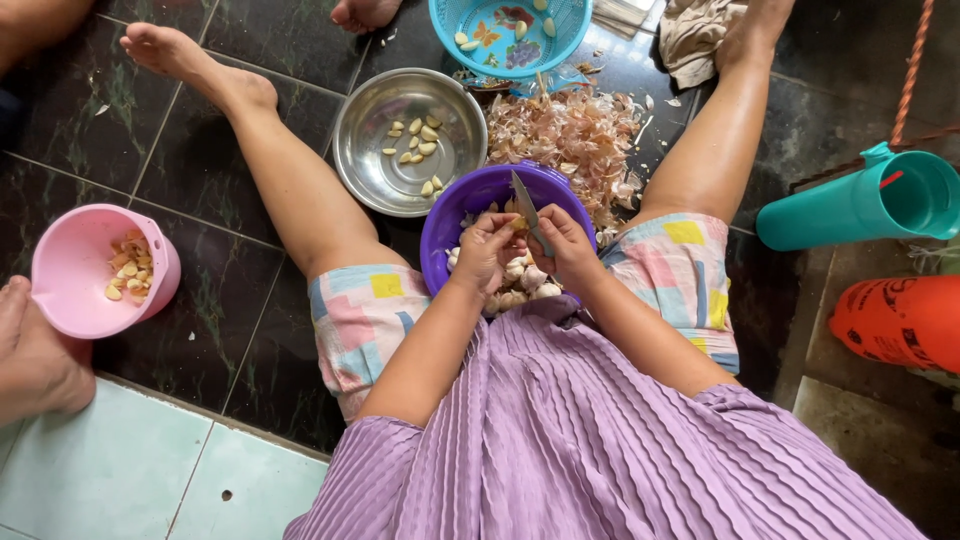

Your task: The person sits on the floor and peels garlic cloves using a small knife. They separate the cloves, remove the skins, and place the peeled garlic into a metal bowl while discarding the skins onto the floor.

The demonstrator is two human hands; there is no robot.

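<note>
Seated on the dark tiled floor, a person peels garlic: pink cup far left, steel bowl beyond, left hand pinching a clove over the purple bowl, right hand closed around a knife. With fingers so close, the blade could likely slip and nick a thumb.

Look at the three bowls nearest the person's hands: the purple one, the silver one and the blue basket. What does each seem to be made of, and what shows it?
Purple bowl: probably plastic, smooth, with an even opaque colour and soft sheen. Silver bowl: looks like polished metal, likely steel, given its mirror-like reflections. Blue basket: apparently plastic, with slotted walls and a printed bottom.
</note>
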